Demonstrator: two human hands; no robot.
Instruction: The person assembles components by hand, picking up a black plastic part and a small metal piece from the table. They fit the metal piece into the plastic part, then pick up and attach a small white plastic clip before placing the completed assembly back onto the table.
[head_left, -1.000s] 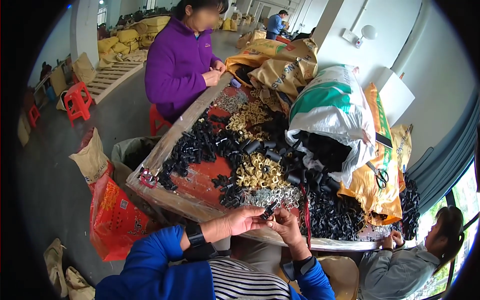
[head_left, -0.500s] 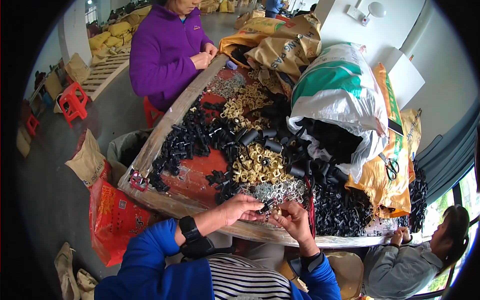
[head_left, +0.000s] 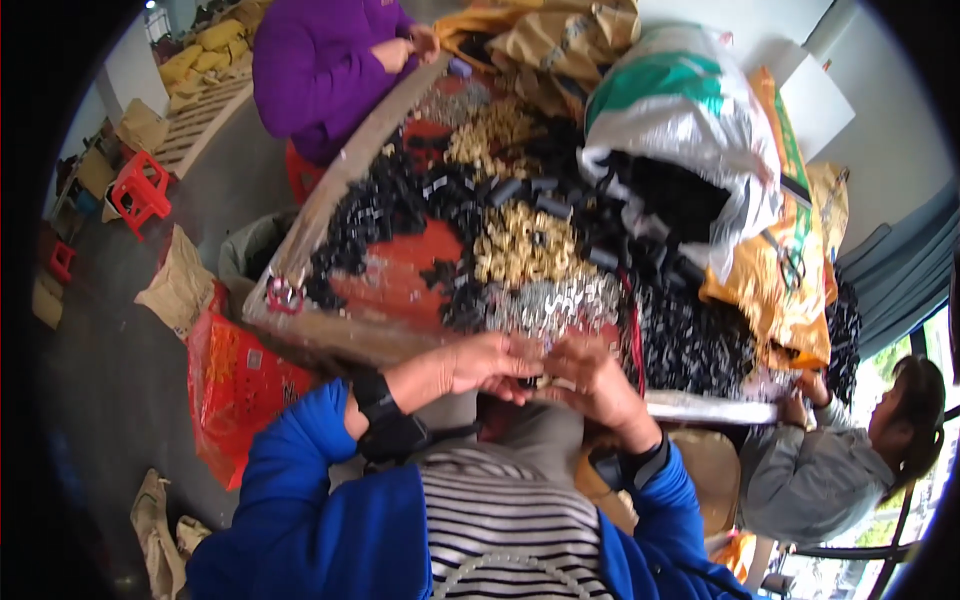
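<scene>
Loose pieces crowd a red-topped table (head_left: 400, 278) with a pale wooden edge. At its near side, a small dark part (head_left: 530, 383) sits at the fingertips of both hands, just in front of the table edge and above the lap. Left hand (head_left: 472, 365): thumb and fingers drawn close together, apparently pinching the part. Right hand (head_left: 603, 388): fingers curled in toward the same spot; whether they have hold of anything cannot be told. Caution: a loose pinch could let the part slip, and with no table directly beneath, it would likely fall to the lap or floor. Dropped forward instead, it could be lost among the silver clips (head_left: 560, 305) just beyond. The gold-colored rings (head_left: 525, 245) behind these adjoin black pieces (head_left: 690, 325), so a careless sweep could mix the piles. Farther right, the open mouth of the white sack (head_left: 740, 150) faces the table; a knock might spill its dark contents. Limits of view: motion blur hides the part's shape and the finger contact; the scissors (head_left: 791, 266) are smeared, and the head of the person in purple (head_left: 320, 75) is cut off.
</scene>
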